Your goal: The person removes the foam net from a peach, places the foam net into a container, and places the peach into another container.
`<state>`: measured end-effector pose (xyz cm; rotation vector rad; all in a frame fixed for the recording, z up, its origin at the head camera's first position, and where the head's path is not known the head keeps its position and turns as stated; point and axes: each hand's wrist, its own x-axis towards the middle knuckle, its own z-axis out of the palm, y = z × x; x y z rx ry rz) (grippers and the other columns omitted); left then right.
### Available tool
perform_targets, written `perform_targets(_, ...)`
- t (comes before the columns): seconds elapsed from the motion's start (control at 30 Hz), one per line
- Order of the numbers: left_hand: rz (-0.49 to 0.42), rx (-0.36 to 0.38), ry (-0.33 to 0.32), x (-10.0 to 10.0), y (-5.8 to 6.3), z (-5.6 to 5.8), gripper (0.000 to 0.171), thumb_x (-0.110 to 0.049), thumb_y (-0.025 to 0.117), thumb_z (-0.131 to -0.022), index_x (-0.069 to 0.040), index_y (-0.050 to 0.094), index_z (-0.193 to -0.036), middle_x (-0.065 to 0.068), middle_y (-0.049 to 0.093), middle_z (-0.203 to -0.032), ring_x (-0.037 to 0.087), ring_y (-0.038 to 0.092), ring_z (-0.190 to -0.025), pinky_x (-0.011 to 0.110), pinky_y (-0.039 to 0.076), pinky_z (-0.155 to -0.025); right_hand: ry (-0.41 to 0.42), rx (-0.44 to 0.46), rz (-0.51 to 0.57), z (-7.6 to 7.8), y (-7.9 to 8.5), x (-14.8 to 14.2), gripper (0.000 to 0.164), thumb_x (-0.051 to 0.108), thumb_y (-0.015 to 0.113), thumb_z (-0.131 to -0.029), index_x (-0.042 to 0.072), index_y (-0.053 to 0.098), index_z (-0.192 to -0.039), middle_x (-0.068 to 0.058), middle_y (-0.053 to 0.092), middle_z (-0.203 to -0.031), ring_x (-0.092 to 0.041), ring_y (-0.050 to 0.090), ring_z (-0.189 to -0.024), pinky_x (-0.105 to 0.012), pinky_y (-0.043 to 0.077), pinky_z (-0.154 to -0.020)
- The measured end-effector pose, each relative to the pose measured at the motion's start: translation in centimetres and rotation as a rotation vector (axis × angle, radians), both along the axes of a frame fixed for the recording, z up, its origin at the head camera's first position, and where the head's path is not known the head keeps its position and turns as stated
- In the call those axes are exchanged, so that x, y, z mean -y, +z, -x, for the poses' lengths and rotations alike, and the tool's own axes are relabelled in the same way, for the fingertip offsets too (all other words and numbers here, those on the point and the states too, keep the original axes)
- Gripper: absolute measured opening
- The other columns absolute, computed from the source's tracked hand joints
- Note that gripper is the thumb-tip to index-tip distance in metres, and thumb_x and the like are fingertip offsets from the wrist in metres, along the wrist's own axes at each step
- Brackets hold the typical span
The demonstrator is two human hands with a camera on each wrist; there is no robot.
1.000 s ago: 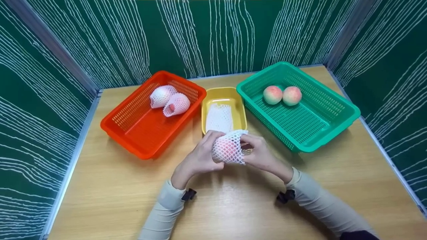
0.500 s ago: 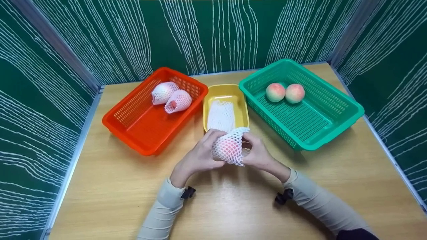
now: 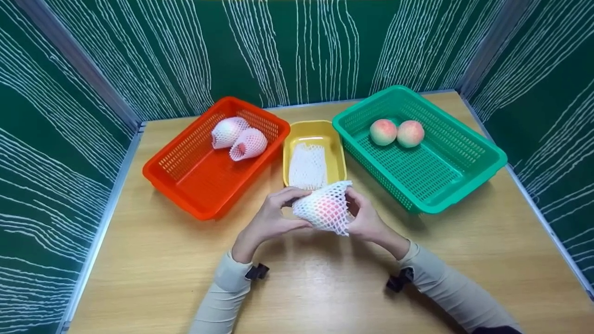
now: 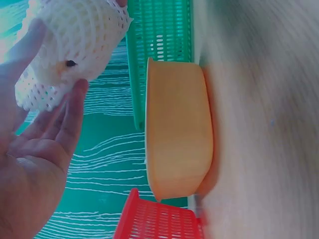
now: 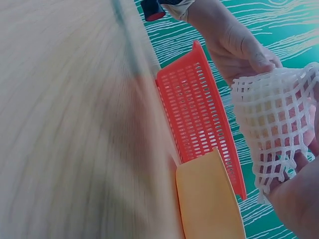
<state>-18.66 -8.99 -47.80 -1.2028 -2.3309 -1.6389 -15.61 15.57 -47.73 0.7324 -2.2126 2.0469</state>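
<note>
A pink-and-cream peach point(image 3: 330, 209) sits inside a white foam fruit net point(image 5: 271, 117), held up between both hands over the table. My left hand point(image 3: 269, 217) grips the narrower left end of the net, thumb in front and fingers behind. At the wide right end, my right hand point(image 3: 368, 218) holds the net's flared edge. The left wrist view shows the peach's dark stem spot point(image 4: 71, 63) through the net, near the left fingertips point(image 4: 79, 88). Some right fingers are hidden behind the mesh.
Flat white foam nets point(image 3: 308, 164) lie in a yellow tray point(image 3: 337, 160) just beyond the hands. A red basket point(image 3: 195, 202) at left holds two netted peaches point(image 3: 248, 144). Two bare peaches point(image 3: 410, 133) rest in a green basket point(image 3: 468, 188) at right.
My left hand has shifted back leftward from around the peach to the net's narrow end. The net now stretches out more fully around the peach, and my right hand has moved slightly right.
</note>
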Motion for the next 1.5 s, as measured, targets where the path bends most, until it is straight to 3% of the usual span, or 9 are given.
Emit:
perform_targets(0.2,-0.146,0.026,0.013,-0.1,1.6,-0.9,0.040,0.004,0.081,-0.073,0.008,0.068,-0.110,0.017,0.069,-0.109,0.023,0.066,-0.096,0.038,0.055,-0.081,0.005,-0.011,0.050,0.4,-0.9,-0.4,0.072,-0.015,0.079,-0.058,-0.019,0.045,-0.122,-0.014,0.055,-0.110,-0.020,0.055,-0.103,-0.028,0.047,-0.094)
perform_targets(0.4,-0.219,0.017,0.055,-0.5,1.4,-0.9,0.027,0.009,0.078,-0.074,0.009,0.072,-0.100,0.015,0.072,-0.099,0.023,0.069,-0.087,0.039,0.056,-0.075,0.012,-0.005,0.088,1.4,-3.1,-0.9,0.074,-0.017,0.079,-0.058,-0.015,0.046,-0.124,-0.013,0.056,-0.112,-0.020,0.056,-0.104,-0.028,0.048,-0.093)
perform_targets(0.87,-0.191,-0.008,0.092,-0.9,1.3,-1.0,0.013,0.014,0.073,-0.077,0.009,0.073,-0.089,0.015,0.072,-0.085,0.017,0.068,-0.073,0.040,0.058,-0.067,-0.002,-0.076,0.118,1.6,-3.4,-2.1,0.067,-0.017,0.079,-0.054,-0.013,0.048,-0.114,-0.013,0.055,-0.106,-0.022,0.057,-0.097,-0.028,0.052,-0.084)
perform_targets(1.17,-0.150,0.014,0.079,-0.7,1.4,-1.1,0.014,0.013,0.072,-0.079,0.007,0.073,-0.092,0.014,0.072,-0.087,0.020,0.068,-0.075,0.034,0.057,-0.070,0.038,-0.033,0.176,1.4,-3.3,-3.2,0.064,-0.018,0.077,-0.059,-0.011,0.047,-0.116,-0.020,0.052,-0.111,-0.029,0.054,-0.101,-0.032,0.050,-0.089)
perform_targets(1.5,-0.136,0.014,0.090,-0.5,1.3,-1.2,0.014,0.014,0.072,-0.078,0.008,0.073,-0.091,0.015,0.072,-0.085,0.019,0.068,-0.073,0.035,0.058,-0.068,0.075,-0.038,0.199,1.1,-3.4,-4.2,0.062,-0.019,0.070,-0.063,-0.013,0.046,-0.120,-0.022,0.051,-0.117,-0.032,0.054,-0.106,-0.033,0.048,-0.093)
